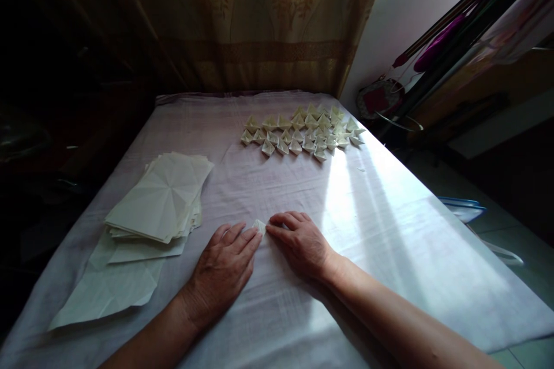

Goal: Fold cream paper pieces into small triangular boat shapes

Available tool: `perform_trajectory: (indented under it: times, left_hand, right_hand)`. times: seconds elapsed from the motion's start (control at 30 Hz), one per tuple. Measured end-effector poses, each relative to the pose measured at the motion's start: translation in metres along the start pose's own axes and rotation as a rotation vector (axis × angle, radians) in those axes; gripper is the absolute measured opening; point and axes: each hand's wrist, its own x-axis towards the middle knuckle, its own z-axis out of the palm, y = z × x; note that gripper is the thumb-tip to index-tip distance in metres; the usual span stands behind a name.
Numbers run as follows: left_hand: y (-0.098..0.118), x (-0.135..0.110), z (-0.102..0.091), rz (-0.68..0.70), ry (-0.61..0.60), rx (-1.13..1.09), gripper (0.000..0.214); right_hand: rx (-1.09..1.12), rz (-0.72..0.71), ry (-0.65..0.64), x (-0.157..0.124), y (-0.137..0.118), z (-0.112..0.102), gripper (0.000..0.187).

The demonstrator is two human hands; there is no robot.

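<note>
A small folded paper piece point(259, 226), pale with a pointed top, lies on the cloth between my two hands. My left hand point(225, 265) is palm down, its fingertips pressed together on the paper's left side and front. From the other side, the curled fingers of my right hand point(298, 242) pinch the paper's right edge. Much of the piece is hidden under the fingers. Left of my left hand rests a stack of creased paper sheets point(160, 196), with looser sheets point(116, 282) sticking out beneath it.
Several small folded paper boats point(303, 132) stand in rows at the far right of the cloth-covered table point(242, 184). A patterned curtain point(277, 29) hangs behind. Poles and a bag point(381, 98) are beyond the right edge; sunlight streaks the cloth.
</note>
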Motion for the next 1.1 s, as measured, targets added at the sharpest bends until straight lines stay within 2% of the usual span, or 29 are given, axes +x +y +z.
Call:
perform_trajectory:
  times: [0.17, 0.43, 0.67, 0.83, 1.1]
  left_hand:
    - [0.002, 0.001, 0.000, 0.019, 0.007, 0.025, 0.035]
    - [0.001, -0.001, 0.002, 0.010, -0.022, 0.009, 0.039]
    - [0.000, -0.003, -0.001, 0.006, -0.002, -0.019, 0.040]
    - [-0.001, -0.004, -0.002, -0.002, -0.020, 0.002, 0.042]
    - [0.000, -0.005, 0.002, -0.044, 0.021, -0.021, 0.038]
  right_hand:
    - [-0.132, -0.054, -0.098, 0.005, -0.005, -0.005, 0.021]
    - [-0.111, -0.068, 0.002, -0.003, -0.005, 0.001, 0.026]
    - [-0.149, -0.091, -0.077, 0.003, -0.008, -0.003, 0.024]
    - [-0.148, -0.137, -0.012, 0.000, -0.011, -0.003, 0.021]
    - [-0.081, -0.106, -0.066, -0.001, -0.014, -0.002, 0.020]
